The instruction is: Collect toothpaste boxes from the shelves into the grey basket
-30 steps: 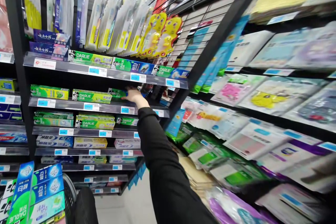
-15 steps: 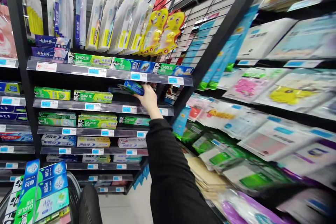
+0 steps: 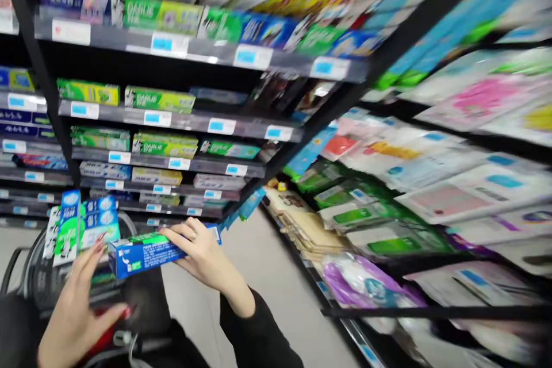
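Observation:
My right hand [image 3: 207, 259] is closed around a blue and green toothpaste box [image 3: 146, 253], held level low in front of me. My left hand [image 3: 75, 310] reaches up to the box's left end with its fingers spread, touching or nearly touching it. Below and behind the hands is a dark shopping basket [image 3: 38, 276] with a stack of blue, green and white toothpaste packs [image 3: 80, 227] standing in it. Black sleeves cover both forearms.
Black shelves [image 3: 181, 121] of toothpaste boxes with blue price tags fill the left. On the right, slanted racks [image 3: 431, 184] carry flat packets in plastic. A pale floor aisle [image 3: 276, 276] runs between them. The picture is blurred by motion.
My right hand took the blue box off the second shelf and brought it down in front of me. My left hand came up to meet it. The view tilted downward.

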### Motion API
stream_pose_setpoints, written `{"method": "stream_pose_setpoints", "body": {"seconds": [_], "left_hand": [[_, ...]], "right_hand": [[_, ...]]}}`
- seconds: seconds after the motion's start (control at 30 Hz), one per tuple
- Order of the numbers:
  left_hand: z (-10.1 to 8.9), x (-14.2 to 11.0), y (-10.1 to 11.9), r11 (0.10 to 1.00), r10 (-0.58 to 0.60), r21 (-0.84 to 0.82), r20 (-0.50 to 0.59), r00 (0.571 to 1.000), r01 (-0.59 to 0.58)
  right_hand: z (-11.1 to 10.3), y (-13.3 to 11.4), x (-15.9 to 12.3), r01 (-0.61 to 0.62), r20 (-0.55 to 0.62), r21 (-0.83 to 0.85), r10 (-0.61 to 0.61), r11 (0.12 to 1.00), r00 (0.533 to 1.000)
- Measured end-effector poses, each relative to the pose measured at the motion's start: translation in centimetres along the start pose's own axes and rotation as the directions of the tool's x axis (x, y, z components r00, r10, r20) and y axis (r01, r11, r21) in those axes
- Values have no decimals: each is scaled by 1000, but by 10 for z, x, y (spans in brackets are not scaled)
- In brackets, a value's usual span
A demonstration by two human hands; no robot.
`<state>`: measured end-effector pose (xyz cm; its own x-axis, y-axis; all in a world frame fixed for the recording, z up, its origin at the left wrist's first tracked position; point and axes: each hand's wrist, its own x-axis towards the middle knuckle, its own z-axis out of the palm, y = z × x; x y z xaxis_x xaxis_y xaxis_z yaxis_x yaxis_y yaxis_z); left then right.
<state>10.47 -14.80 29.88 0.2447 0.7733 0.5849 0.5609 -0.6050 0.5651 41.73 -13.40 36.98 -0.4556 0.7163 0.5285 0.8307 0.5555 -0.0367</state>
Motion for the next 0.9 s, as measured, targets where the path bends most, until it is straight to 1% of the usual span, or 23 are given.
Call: {"method": "stream_pose_setpoints", "body": {"seconds": [0.07, 0.1, 0.13, 0.2, 0.27, 0.33, 0.4, 0.47, 0.53, 0.6, 0.63, 0.7, 0.77, 0.8, 0.83, 0.9], "left_hand": [[-4, 11, 18, 994, 113, -11, 97, 989, -112], [-6, 16, 23, 991, 131, -42, 132, 983, -127], [-8, 20, 26, 988, 138, -92, 142, 980, -125], [-12, 20, 27, 979, 123, -177, 110, 986, -102], [-16, 12, 26, 972, 80, -224, 46, 996, -67], [-21, 0, 24, 970, 10, -244, -14, 1000, -13], [-25, -12, 21, 962, -85, -264, -70, 994, 63], [-30, -24, 15, 946, -188, -293, -138, 972, 141], [-36, -35, 9, 923, -275, -325, -186, 943, 205], [-40, -46, 4, 899, -346, -348, -197, 917, 265], [-41, -52, 2, 885, -381, -360, -190, 905, 296], [-41, -60, 1, 842, -454, -403, -175, 874, 357], [-38, -63, 2, 776, -539, -466, -142, 830, 425], [-37, -62, 3, 734, -589, -495, -125, 798, 465], [-35, -60, 5, 687, -644, -515, -104, 757, 513], [-35, -52, 8, 580, -745, -528, -37, 666, 620]], "right_hand": [[11, -27, -3, 23, 91, 129, -35, 991, 995], [15, -38, -4, 33, 118, 180, -55, 983, 991], [18, -46, -5, 38, 136, 223, -70, 974, 988], [21, -58, -6, 27, 161, 291, -77, 956, 984], [20, -65, -8, -19, 179, 344, -46, 939, 983], [19, -64, -14, -83, 183, 381, 13, 921, 983], [23, -56, -23, -154, 171, 397, 92, 905, 981], [32, -43, -34, -233, 157, 410, 183, 882, 970], [45, -29, -44, -303, 171, 474, 251, 827, 953], [59, -20, -53, -351, 220, 600, 273, 719, 936], [66, -18, -57, -368, 252, 677, 269, 638, 930], [78, -20, -63, -399, 312, 812, 260, 427, 914], [88, -25, -68, -427, 365, 878, 275, 215, 890], [92, -28, -69, -449, 396, 883, 296, 139, 869], [95, -32, -68, -479, 429, 873, 324, 90, 843], [102, -39, -64, -558, 497, 828, 393, 51, 774]]}}
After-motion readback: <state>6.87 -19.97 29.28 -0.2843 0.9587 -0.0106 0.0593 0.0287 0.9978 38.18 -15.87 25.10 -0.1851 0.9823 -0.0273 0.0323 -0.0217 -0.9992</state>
